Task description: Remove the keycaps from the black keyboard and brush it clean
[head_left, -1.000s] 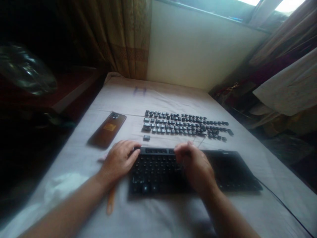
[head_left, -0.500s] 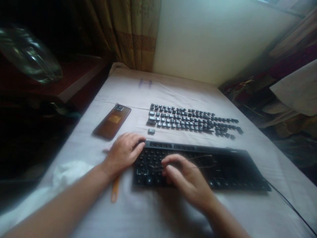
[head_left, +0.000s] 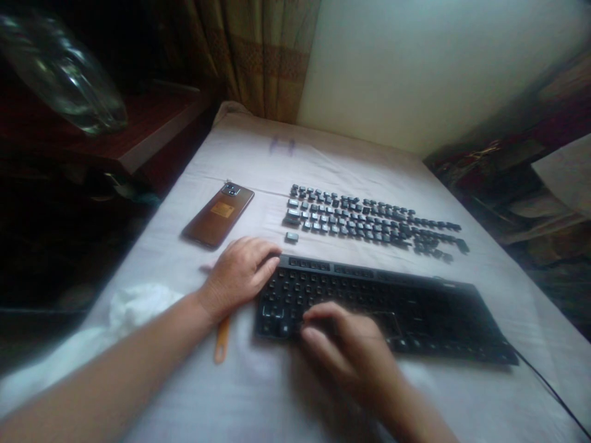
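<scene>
A purple H-shaped mark (head_left: 282,146) on the pale cloth (head_left: 252,147), the orange label (head_left: 222,210) on the phone (head_left: 207,227) unreadable.

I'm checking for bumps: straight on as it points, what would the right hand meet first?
Probably the keyboard, at its lower-left end, just ahead of the right hand; whether they touch is unclear.

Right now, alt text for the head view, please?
The right hand seems to hold a thin wire over a keyboard near its front edge; the left hand touches its far left corner. Rows of keycaps lie beyond, a phone to their left.
</scene>
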`<state>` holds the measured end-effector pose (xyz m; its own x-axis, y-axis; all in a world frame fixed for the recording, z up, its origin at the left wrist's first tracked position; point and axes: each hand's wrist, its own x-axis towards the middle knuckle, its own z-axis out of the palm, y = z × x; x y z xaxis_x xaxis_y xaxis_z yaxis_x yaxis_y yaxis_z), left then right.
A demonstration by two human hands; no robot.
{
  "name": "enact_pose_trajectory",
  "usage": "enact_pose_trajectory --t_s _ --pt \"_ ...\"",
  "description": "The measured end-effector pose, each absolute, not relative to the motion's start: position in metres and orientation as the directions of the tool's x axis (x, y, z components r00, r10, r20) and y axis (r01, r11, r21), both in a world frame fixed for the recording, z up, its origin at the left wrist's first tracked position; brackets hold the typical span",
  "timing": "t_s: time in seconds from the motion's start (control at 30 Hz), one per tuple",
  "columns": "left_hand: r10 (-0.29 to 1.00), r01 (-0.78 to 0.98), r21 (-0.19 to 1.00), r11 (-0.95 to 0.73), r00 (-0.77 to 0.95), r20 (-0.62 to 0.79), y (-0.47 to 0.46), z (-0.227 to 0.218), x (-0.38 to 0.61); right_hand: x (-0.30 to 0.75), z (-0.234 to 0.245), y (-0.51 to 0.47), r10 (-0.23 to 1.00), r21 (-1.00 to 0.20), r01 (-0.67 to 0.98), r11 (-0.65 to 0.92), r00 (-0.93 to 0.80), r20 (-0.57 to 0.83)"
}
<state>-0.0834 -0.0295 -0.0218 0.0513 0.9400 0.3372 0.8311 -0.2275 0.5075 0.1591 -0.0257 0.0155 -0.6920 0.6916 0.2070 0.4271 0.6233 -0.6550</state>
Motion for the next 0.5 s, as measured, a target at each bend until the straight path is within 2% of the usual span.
enact_pose_trajectory --t_s 0.1,0.3,0.5 --pt "0.941 0.834 0.503 -0.226 0.052 0.335 -0.03 -0.022 -0.083 0.158 0.017 -0.026 0.635 -0.585 0.396 0.708 -0.72 0.28" --pt "0.94 0.846 0.484 -0.221 0.053 0.337 -0.031 -0.021 -0.081 0.15 0.024 -0.029 0.537 -0.448 0.372 0.813 -0.777 0.33" --pt "0.937 0.856 0.465 -0.227 0.062 0.343 -0.032 -0.022 -0.08 0.145 0.025 -0.026 0.498 -0.401 0.373 0.837 -0.824 0.272"
